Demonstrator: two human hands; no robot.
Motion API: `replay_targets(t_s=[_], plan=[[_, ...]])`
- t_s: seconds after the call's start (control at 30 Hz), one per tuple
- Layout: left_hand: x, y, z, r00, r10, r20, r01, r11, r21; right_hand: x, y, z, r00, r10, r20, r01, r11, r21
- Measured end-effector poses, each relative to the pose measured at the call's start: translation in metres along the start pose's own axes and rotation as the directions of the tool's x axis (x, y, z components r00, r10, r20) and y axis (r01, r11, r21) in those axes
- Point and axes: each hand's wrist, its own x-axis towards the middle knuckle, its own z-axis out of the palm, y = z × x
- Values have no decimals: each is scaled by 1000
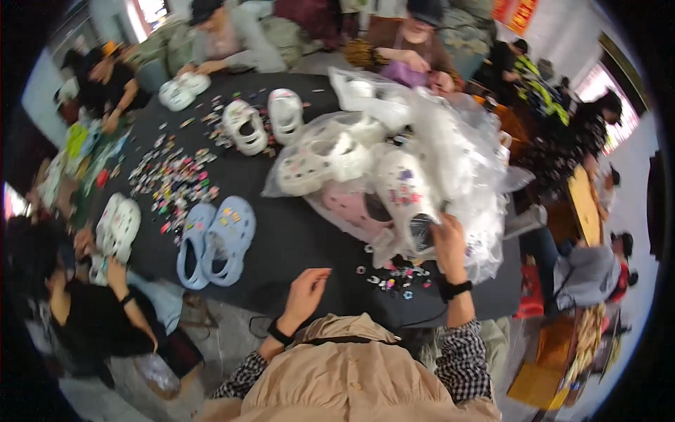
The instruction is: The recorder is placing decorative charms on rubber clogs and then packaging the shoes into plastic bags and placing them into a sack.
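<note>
At a black table [281,243], your right hand [450,243], its pinch unclear, apparently positions a white clog [403,188] beside plastic wrap [460,158], your left hand [305,295], fingers loosely extended, likely needed next for steadying.

A black-covered worktable [281,246] stands on a grey floor [235,330], with a partly hidden wooden stool [200,309] by its near left corner. Beyond the far edge, greenish sacks [169,43] are heaped. Past the far right corner rises a pale wall [562,35] bearing a red-and-orange banner [522,14]; farther right glows a bright opening [592,86], window or doorway unclear. A second lit opening [151,10] shows past the far left corner. Off the right edge are a yellowish wooden tabletop [582,200] and, nearer, a yellow-brown box [538,385].
</note>
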Motion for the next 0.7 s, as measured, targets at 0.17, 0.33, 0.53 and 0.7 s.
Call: replay_targets(t_s=[0.17,0.33,0.53,0.7], plan=[[-16,-2,5,991,-5,131,-3,998,59,6,34,-22,970,242,-15,-221,909,352],[-18,-3,-1,995,-20,101,18,1000,26,24,-24,-62,954,300,14,-255,785,564],[-10,8,-1,987,-26,160,31,999,-29,24,-80,-95,965,259,28,-205,689,695],[-6,33,-2,945,31,326,128,881,-456,-6,-128,-73,909,416,13,-262,548,795]])
